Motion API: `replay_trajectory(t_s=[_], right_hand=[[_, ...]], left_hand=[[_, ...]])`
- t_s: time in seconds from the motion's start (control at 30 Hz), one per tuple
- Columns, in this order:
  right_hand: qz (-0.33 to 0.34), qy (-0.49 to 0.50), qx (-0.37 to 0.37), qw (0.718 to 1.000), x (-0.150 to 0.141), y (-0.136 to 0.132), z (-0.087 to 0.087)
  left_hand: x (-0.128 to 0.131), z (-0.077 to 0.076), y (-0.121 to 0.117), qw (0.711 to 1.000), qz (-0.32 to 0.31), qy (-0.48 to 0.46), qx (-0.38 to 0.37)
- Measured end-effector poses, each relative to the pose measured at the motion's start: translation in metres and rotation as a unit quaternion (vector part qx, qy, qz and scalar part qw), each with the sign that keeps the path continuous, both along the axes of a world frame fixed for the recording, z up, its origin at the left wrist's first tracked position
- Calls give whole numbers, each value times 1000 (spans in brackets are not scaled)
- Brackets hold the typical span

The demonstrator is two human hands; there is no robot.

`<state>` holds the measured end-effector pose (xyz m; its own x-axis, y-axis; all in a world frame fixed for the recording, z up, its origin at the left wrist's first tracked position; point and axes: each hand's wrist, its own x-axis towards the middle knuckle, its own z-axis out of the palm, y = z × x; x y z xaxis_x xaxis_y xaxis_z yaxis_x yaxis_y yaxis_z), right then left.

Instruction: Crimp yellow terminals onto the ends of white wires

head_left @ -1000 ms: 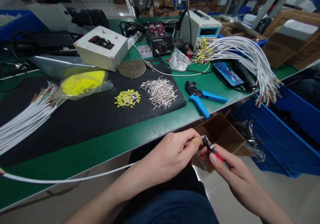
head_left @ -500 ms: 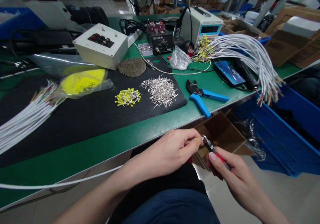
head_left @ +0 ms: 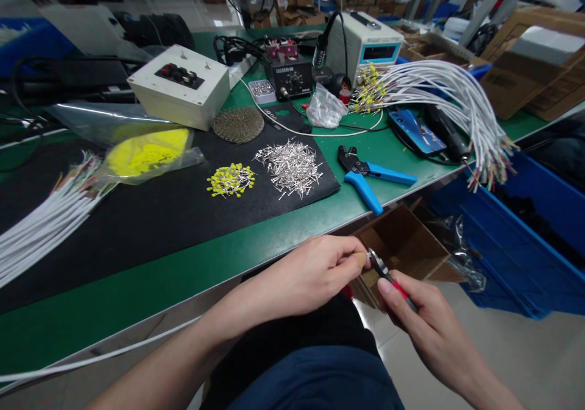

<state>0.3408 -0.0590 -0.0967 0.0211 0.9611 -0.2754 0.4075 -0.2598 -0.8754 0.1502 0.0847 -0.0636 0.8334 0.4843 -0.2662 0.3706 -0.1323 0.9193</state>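
My left hand (head_left: pixel 311 276) is closed in a pinch on the end of a white cable (head_left: pixel 105 354) that trails off left under my forearm. My right hand (head_left: pixel 423 318) grips small red-handled cutters (head_left: pixel 386 274), jaws touching the left fingertips. Both hands hover below the front edge of the green bench (head_left: pixel 137 288), above an open cardboard box (head_left: pixel 402 251). On the black mat (head_left: pixel 150 209) lie a pile of yellow parts (head_left: pixel 231 179) and a pile of silver terminals (head_left: pixel 291 167).
Blue-handled crimpers (head_left: pixel 370 178) lie near the bench edge. White cable bundles lie at left (head_left: pixel 41 224) and right (head_left: pixel 457 102). A white switch box (head_left: pixel 179 93), soldering station (head_left: pixel 290 78), power supply (head_left: pixel 365 44), phone (head_left: pixel 415 131) and blue crates (head_left: pixel 512 245) surround.
The white cable has slid down and left along the bench front. Both hands stay together at the cutters with hardly any shift.
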Motion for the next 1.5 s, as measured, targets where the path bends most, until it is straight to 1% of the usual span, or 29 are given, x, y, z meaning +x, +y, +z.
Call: replay_trajectory(t_s=[0.13, 0.33, 0.63, 0.97, 1.3, 1.5], right_hand=[[-7, 8, -11, 1000, -1, -2, -1], [-1, 5, -7, 1000, 1, -4, -6], [-10, 6, -6, 1000, 1, -7, -6], [-11, 4, -15, 1000, 3, -9, -6], [-19, 24, -27, 999, 7, -16, -12], [-23, 24, -21, 999, 7, -17, -13]], left_hand=[[0, -1, 1, 1000, -6, -1, -3], [2, -4, 2, 1000, -12, -5, -11], [7, -10, -1, 998, -8, -12, -56], [10, -11, -4, 998, -9, -12, -62], [14, -16, -4, 997, -15, -3, -73], [17, -17, -6, 997, -18, 2, -72]])
